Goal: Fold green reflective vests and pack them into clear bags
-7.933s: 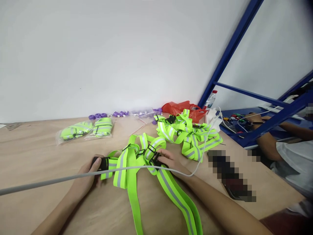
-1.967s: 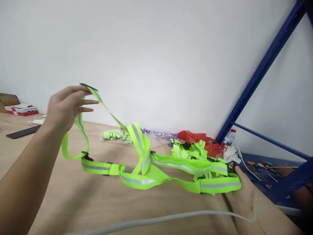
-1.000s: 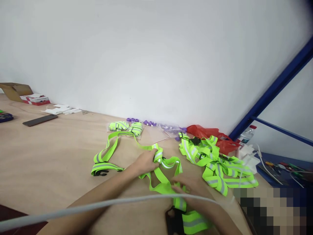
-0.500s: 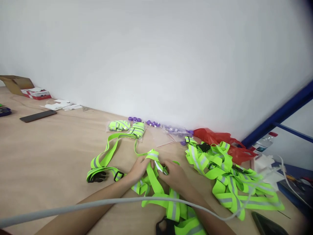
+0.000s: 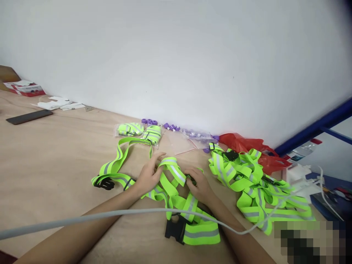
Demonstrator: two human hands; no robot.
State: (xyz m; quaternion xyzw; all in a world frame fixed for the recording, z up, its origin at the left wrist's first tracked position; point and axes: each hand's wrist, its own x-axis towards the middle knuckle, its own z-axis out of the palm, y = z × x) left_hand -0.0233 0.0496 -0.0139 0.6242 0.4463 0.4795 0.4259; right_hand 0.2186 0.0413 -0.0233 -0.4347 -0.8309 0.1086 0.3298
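Note:
A neon-green reflective strap harness [image 5: 170, 183] with grey stripes lies on the wooden table [image 5: 55, 161] in front of me. My left hand [image 5: 148, 172] rests on its middle straps with the fingers stretched out. My right hand [image 5: 199, 183] is closed on a strap of the same harness just to the right. A black buckle [image 5: 176, 228] sits at the near end of the harness, another black buckle [image 5: 103, 183] at its left end.
A pile of more green harnesses [image 5: 253, 183] lies to the right, a red plastic bag [image 5: 247, 146] behind it. Two bagged harnesses [image 5: 140, 131] and purple parts [image 5: 150, 121] sit by the wall. A dark phone [image 5: 29, 116] lies far left. A grey cable [image 5: 82, 218] crosses my arms.
The view has shifted a little. My hands have moved slightly apart on the harness, and the folded strap end with the black buckle now lies flat nearer to me.

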